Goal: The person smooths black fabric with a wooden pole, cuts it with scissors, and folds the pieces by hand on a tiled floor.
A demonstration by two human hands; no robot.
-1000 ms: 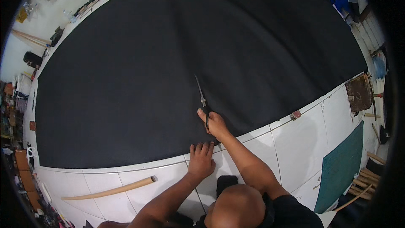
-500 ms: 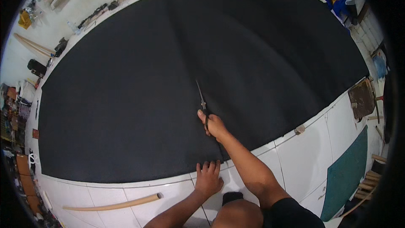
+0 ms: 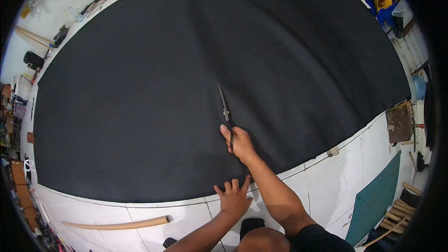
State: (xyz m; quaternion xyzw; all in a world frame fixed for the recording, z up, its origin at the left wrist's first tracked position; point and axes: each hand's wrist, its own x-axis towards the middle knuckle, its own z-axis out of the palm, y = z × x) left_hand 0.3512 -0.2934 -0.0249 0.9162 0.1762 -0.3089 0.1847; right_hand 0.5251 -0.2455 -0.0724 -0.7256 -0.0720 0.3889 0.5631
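Observation:
A large sheet of black material [image 3: 121, 112] lies spread over the white tiled floor. My right hand [image 3: 241, 143] is closed round the handles of a pair of scissors [image 3: 225, 107], whose blades point away from me over the sheet. A cut line runs from the near edge up toward the scissors, partly covered by my hand. Close to that line, my left hand [image 3: 234, 197] presses on the sheet's near edge with its fingers spread.
A tan cardboard tube [image 3: 135, 224] lies on the white floor tiles [image 3: 333, 172] at the near left. On the right are a green mat [image 3: 373, 200], a brown board [image 3: 400, 122] and several stacked tubes [image 3: 396, 212]. Assorted items line the left wall.
My left hand's fingers have spread wider along the near edge. My right hand still grips the scissors, at nearly the same place. The whole view has shifted slightly.

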